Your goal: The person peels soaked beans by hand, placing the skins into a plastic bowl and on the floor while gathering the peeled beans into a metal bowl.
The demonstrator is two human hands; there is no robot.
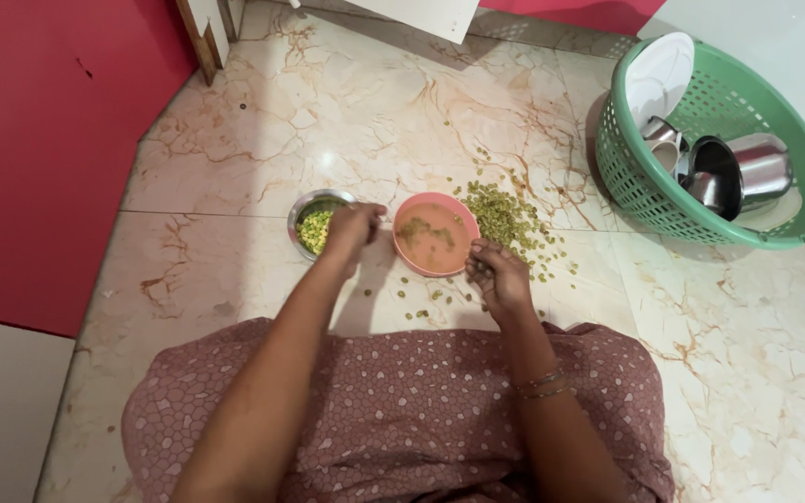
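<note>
Right hand point(498, 277) fingers pinched on bean at pink bowl point(435, 233) rim; left hand point(351, 228) curled over steel bowl point(317, 222), contents unclear. Risk: nudged bowl spills murky water into floor husks point(507, 219).

left hand point(354, 229): arm stretched forward, fingers curled down | right hand point(498, 277): fingers bunched; wrist bent

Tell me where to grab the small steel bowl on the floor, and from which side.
Probably best by the far rim of the steel bowl, coming from above on its far-left side. It sits upright and open, so the thin rim is exposed for a pinch. The left hand covers the right edge, and the pink bowl crowds that side. Green pieces inside mean keep it level.
</note>
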